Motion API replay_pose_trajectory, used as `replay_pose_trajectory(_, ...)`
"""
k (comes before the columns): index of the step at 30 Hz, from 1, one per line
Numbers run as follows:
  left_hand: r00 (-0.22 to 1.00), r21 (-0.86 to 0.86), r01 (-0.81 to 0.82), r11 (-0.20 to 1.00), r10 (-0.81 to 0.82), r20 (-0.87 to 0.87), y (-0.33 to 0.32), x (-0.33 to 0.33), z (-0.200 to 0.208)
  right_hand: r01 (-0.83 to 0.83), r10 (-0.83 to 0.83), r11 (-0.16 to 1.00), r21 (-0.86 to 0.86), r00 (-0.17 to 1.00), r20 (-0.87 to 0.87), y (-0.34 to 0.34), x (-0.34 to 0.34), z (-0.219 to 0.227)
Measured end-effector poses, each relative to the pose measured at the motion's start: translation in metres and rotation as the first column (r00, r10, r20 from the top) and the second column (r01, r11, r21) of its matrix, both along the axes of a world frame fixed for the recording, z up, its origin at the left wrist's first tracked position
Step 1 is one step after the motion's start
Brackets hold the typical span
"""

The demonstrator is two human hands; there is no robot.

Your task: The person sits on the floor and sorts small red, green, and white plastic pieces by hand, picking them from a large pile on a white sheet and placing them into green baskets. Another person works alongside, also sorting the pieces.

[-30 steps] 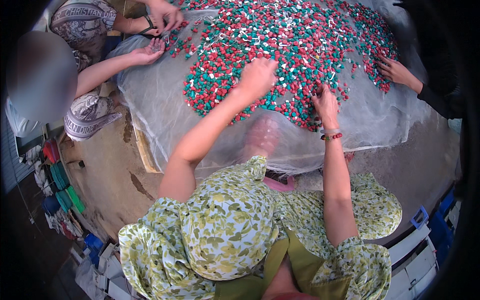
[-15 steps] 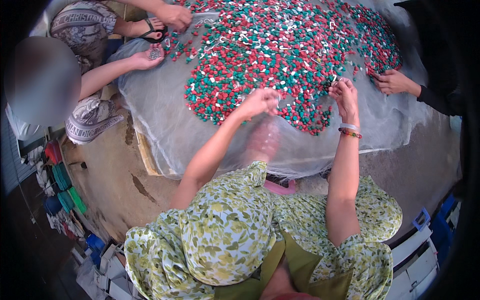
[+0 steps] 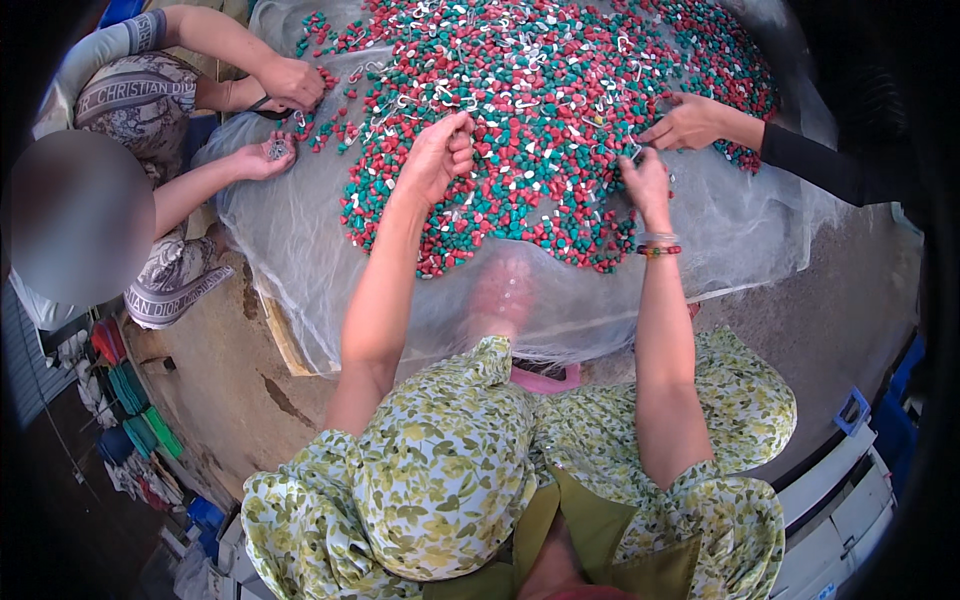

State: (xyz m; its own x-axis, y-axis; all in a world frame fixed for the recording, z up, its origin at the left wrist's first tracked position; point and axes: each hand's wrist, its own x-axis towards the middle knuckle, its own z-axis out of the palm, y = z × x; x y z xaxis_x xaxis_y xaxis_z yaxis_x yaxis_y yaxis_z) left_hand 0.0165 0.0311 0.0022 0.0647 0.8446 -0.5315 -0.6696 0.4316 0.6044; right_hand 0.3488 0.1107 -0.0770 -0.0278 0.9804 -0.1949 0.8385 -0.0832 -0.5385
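A wide heap of small red, green and white pieces (image 3: 520, 185) is spread before me, with several white hook-shaped pieces (image 3: 405, 100) among them. Over the heap's left part is my left hand (image 3: 434, 165), its fingers curled with thumb and forefinger together; whatever they pinch is too small to make out. My right hand (image 3: 648, 184) is at the heap's right part, fingers pinched around something small and pale that I cannot name. Just beyond it, another person's hand (image 3: 688, 122) in a black sleeve reaches in from the right, very close to my fingertips.
Sheer whitish netting (image 3: 300, 220) lies under the heap and drapes over my foot. At the left, a seated person's one hand (image 3: 290, 84) touches the heap's edge; their other palm (image 3: 262, 160) holds small greyish pieces. A wooden edge (image 3: 285, 335) shows at the netting's near left.
My left hand has moved left and farther out over the heap. The black-sleeved person's hand has come inward, close beside my right hand. The view has shifted slightly.
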Motion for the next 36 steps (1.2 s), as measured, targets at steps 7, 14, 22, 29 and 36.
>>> replay_pose_trajectory(7, 0.964, 0.002, -0.040, 0.999, 0.039, -0.263, -0.002, 0.003, 0.006, -0.397, 0.393, 0.914, -0.078, 0.917, -0.068, -0.060, -0.085, 0.029)
replay_pose_trajectory(14, 0.744, -0.009, 0.202, 0.979, -0.160, -0.648, -0.018, -0.002, 0.015, -0.346, 0.108, 0.886, -0.308, 0.801, -0.589, -0.080, -0.088, 0.060)
replay_pose_trajectory(22, 0.002, -0.216, 0.266, 0.940, -0.224, -0.974, -0.063, 0.011, 0.010, -0.300, -0.132, 0.824, -0.481, 0.724, -0.677, -0.085, -0.064, 0.061)
replay_pose_trajectory(29, -0.264, -0.228, 0.458, 0.859, -0.113, -0.958, -0.068, 0.014, -0.030, -0.488, -0.538, 0.702, -0.519, 0.115, -0.835, -0.078, -0.072, 0.088)
replay_pose_trajectory(36, 0.746, 0.130, 0.255, 0.958, -0.110, -0.656, -0.073, 0.001, -0.030, -0.311, -0.527, 0.730, -0.608, 0.311, -0.791, -0.065, -0.061, 0.067)
